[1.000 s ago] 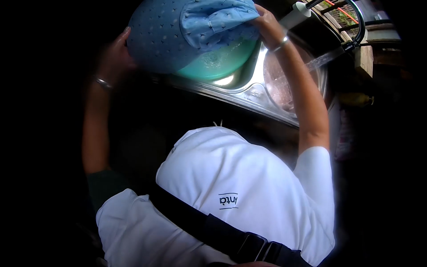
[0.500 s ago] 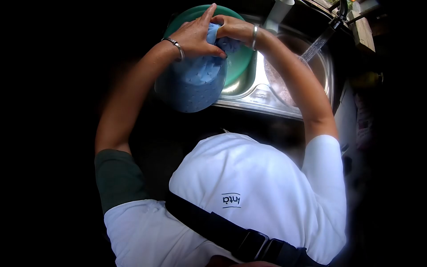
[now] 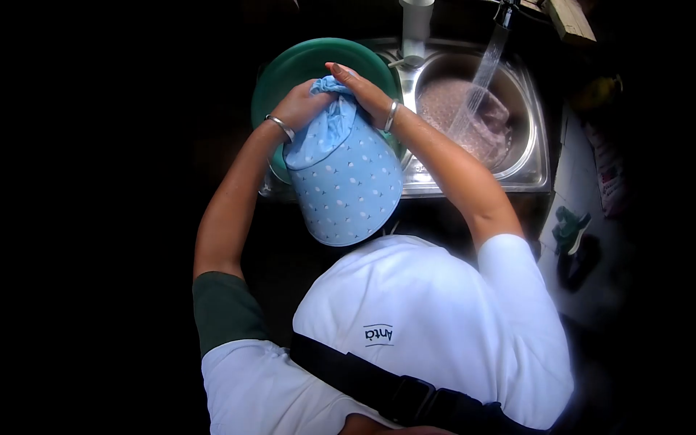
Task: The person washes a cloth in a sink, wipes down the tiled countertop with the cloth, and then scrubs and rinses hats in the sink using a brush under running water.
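A light blue sun hat [image 3: 346,188] with a small white-and-dark print hangs brim-down from my hands, its wide brim toward my body. The soft crown [image 3: 322,138] is bunched up at the top. My left hand [image 3: 299,106] grips that gathered cloth from the left, its fingers partly hidden in the folds. On the other side, my right hand [image 3: 365,94] presses round the bunched fabric, with fingertips pointing up and left. Both hands are above a green basin [image 3: 319,51], which sits over the left side of the steel sink.
Water runs from a tap [image 3: 505,13] into the right sink bowl [image 3: 533,138], where a pinkish cloth [image 3: 482,119] lies in water. A white pipe-like cylinder [image 3: 417,32] stands behind the sink. Green items [image 3: 570,228] lie on a pale surface at right.
The hat has swung toward my body and its brim now shows fully. My hands have drawn lower and closer together on the crown, and the view has shifted, showing more of the sink.
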`<act>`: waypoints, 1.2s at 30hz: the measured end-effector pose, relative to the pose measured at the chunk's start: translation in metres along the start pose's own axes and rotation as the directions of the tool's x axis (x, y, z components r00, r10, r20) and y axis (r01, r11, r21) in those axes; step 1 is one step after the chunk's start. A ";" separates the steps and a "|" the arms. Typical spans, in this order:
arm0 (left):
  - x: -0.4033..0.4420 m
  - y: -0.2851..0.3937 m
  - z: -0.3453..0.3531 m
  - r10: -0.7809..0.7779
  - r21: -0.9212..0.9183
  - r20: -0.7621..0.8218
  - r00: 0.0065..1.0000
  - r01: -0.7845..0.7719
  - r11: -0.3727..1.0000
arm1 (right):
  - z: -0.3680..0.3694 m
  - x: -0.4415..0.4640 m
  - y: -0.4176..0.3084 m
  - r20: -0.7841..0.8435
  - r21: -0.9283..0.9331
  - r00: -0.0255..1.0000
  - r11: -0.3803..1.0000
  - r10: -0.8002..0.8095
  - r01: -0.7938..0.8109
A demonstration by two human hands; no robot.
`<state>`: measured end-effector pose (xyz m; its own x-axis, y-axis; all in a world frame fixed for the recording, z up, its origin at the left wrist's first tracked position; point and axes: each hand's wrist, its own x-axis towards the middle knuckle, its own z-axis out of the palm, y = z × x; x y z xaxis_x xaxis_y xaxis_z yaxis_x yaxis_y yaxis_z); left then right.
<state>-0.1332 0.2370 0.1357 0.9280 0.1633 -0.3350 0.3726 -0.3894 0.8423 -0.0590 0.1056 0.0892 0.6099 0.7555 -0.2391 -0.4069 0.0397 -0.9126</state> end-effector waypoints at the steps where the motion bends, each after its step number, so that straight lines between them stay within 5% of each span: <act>1: 0.005 -0.005 0.007 0.017 0.068 -0.018 1.000 -0.016 0.998 | 0.000 0.001 0.003 0.002 -0.033 1.000 0.999 -0.006 0.006; 5: -0.001 0.003 0.006 -0.018 0.368 0.103 0.995 -0.021 0.930 | 0.001 0.007 0.002 0.055 -0.507 0.998 0.860 -0.038 0.061; 8: -0.007 0.017 0.003 -0.064 0.320 -0.002 0.998 0.061 0.946 | 0.004 0.009 -0.024 0.149 -0.593 0.985 0.789 -0.088 0.160; 9: -0.001 0.006 0.003 -0.132 0.210 -0.127 0.983 0.157 0.965 | 0.004 0.010 -0.027 0.119 -0.571 0.983 0.801 -0.138 0.182; 12: 0.010 0.001 -0.011 -0.101 0.104 0.050 0.994 0.095 0.990 | 0.001 0.015 -0.032 0.128 -0.343 0.973 0.912 -0.192 0.225; 16: -0.004 0.023 -0.017 -0.032 0.144 0.141 0.989 0.011 0.990 | 0.009 0.026 -0.029 0.052 -0.063 0.985 0.984 -0.166 0.169; 20: 0.006 0.033 -0.018 -0.056 0.232 0.164 0.985 0.017 0.972 | 0.015 0.034 -0.037 -0.104 0.028 0.994 0.999 -0.022 0.025; 27: 0.013 0.018 -0.002 0.018 0.444 0.101 0.995 -0.061 0.894 | 0.034 0.042 -0.035 -0.360 -0.090 0.933 0.996 -0.008 -0.026; 30: 0.014 0.023 -0.001 0.011 0.517 0.092 0.996 -0.057 0.854 | 0.029 0.057 -0.023 -0.366 -0.113 0.924 0.991 -0.107 0.070; 36: 0.017 0.017 -0.006 -0.038 0.411 0.069 0.997 0.006 0.912 | 0.029 0.062 -0.021 -0.286 -0.074 0.958 0.997 0.001 -0.023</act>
<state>-0.1114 0.2384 0.1471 0.9116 0.1145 -0.3949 0.3480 -0.7264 0.5927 -0.0323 0.1704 0.1031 0.7785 0.5373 -0.3245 -0.3692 -0.0261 -0.9290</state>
